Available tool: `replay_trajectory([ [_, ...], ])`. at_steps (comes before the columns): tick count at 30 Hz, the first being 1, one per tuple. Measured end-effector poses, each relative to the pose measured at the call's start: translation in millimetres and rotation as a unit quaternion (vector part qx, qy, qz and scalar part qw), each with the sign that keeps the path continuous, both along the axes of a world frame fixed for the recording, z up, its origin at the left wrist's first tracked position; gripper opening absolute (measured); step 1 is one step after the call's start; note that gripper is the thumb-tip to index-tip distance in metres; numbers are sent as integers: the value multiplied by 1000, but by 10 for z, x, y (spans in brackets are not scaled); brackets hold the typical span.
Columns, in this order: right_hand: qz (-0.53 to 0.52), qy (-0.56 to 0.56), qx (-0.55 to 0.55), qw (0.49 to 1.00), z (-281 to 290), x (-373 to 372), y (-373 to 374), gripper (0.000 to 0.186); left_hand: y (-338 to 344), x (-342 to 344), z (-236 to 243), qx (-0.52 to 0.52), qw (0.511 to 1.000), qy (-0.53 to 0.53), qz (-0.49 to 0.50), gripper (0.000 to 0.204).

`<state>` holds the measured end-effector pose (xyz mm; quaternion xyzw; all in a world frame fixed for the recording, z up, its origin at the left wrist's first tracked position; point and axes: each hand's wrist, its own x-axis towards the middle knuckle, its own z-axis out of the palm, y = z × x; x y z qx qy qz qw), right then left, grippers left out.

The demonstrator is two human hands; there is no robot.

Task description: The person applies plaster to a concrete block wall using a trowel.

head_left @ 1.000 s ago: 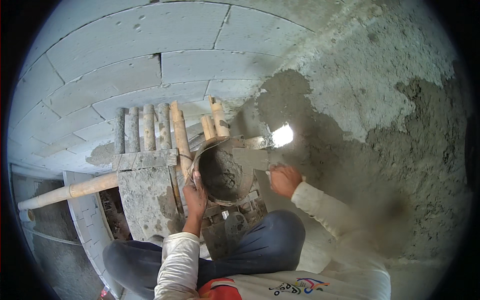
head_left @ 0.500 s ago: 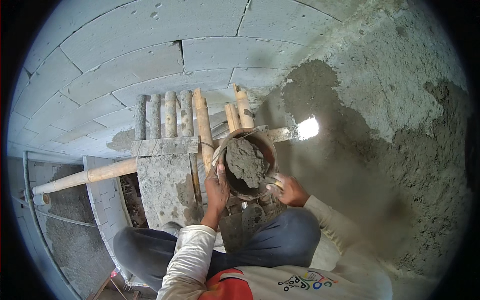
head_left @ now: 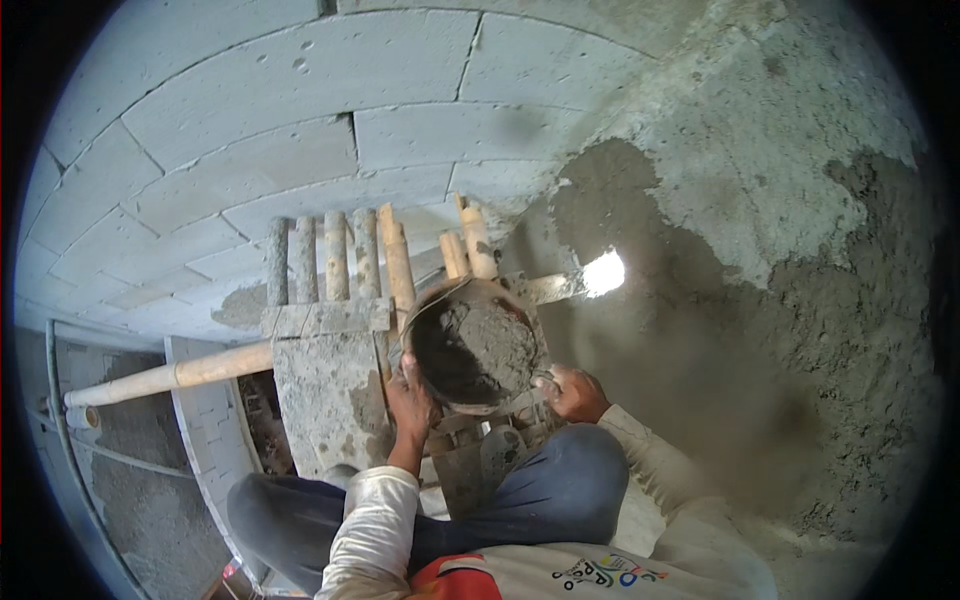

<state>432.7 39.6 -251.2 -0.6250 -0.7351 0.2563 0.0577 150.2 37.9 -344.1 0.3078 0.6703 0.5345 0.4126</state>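
Observation:
A round bucket sits in front of me, on or above the bamboo platform, with its mouth facing up. Grey wet mortar heaps along its right side, while the left inside is dark. My left hand grips the bucket's near left rim, fingers wrapped over the edge. At the near right rim, my right hand is closed around a trowel's handle, which its fingers mostly cover. The trowel's blade cannot be made out under the mortar.
Bamboo poles stick out toward the pale block wall. A mortar-stained board lies left of the bucket. Wet plaster coats the right wall, with a bright light spot on it. One long bamboo pole runs left.
The mortar lump has shifted toward the bucket's right side, baring its dark left inside. The trowel's handle is now mostly covered. The view has tilted slightly.

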Motion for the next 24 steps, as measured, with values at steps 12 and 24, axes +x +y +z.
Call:
replay_trajectory([
  [12,154,168,62,972,1096,-838,848,37,-139,-247,-340,-57,996,-73,-16,54],
  [24,-422,210,197,860,890,1597,183,29,-69,-210,-309,-50,999,-3,-1,61],
])
